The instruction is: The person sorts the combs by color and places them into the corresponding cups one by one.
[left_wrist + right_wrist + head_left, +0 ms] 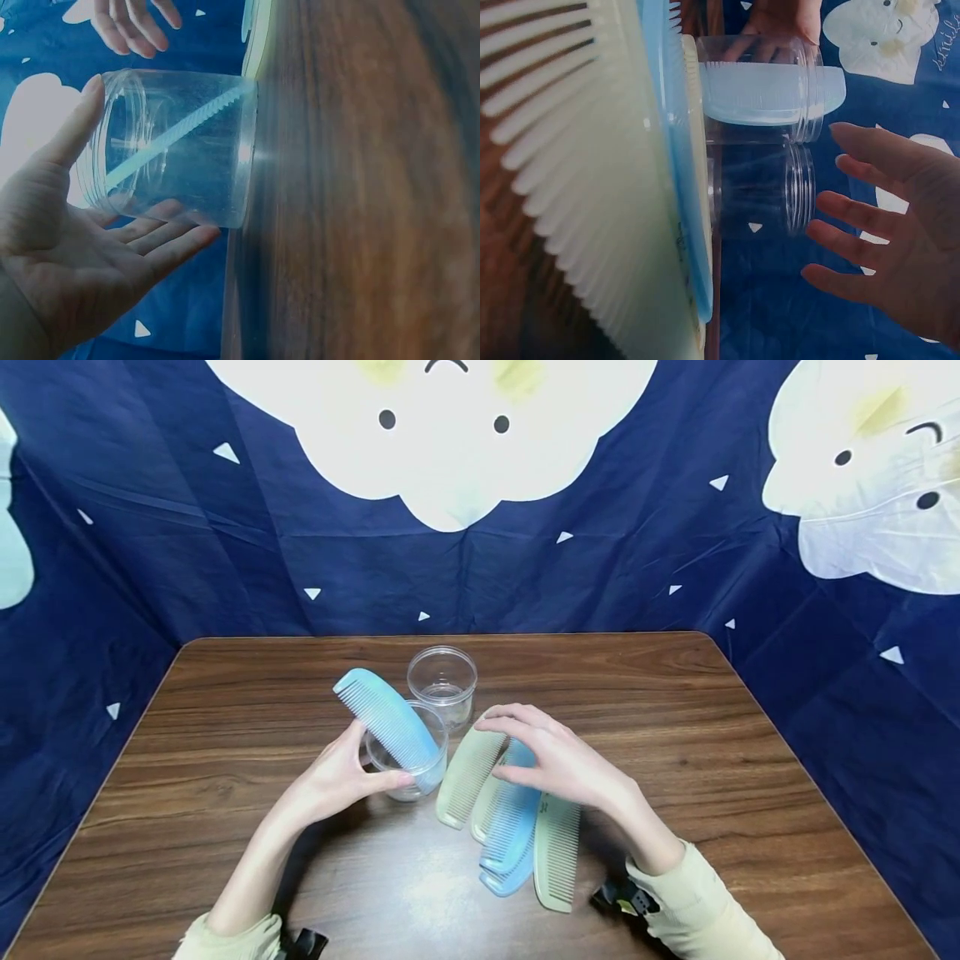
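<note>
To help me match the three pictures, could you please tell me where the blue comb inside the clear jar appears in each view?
Head: left of centre, the blue comb leaning in the clear jar.
Left wrist: left of centre, the blue comb slanting edge-on inside the jar.
Right wrist: near the top, the blue comb broadside, one end past the rim.
Shared landmark: the left hand at that jar.

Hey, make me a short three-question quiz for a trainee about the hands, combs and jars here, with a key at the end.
1. What does the left hand hold? a) a green comb b) the near jar c) the far jar
2. True or false: the right hand grips a comb.
3. Fill in: the comb leaning in the near jar is ____ in colour.
Key: 1 b; 2 false, its fingers hold nothing; 3 blue.
</note>
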`<control>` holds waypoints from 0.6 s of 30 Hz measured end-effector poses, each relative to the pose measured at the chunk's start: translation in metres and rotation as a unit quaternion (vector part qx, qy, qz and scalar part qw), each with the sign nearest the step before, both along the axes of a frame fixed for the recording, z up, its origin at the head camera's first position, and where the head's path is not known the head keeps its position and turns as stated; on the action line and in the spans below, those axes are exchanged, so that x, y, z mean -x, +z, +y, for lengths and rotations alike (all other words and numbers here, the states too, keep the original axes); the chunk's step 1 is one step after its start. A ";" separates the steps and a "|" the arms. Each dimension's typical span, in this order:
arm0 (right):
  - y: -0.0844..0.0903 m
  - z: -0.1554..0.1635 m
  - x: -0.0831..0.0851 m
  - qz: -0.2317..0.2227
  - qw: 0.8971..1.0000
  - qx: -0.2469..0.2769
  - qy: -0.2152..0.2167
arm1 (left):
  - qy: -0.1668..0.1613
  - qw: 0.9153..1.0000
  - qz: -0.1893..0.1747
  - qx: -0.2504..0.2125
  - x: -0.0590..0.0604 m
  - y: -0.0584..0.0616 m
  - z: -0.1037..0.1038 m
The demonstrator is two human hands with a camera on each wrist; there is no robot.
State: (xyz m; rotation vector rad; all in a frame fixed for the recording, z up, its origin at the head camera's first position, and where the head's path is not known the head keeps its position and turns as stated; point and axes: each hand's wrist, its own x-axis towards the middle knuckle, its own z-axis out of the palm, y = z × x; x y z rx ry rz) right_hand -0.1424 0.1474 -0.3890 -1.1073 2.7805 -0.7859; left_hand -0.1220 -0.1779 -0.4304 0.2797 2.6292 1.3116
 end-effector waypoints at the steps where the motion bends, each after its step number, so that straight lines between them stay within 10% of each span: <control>1: -0.001 0.002 -0.001 0.002 1.000 -0.006 0.002 | 0.002 1.000 -0.001 0.002 0.000 0.000 0.001; 18: -0.014 0.019 -0.008 0.017 0.992 -0.114 0.058 | 0.011 1.000 -0.010 0.003 -0.001 0.000 0.003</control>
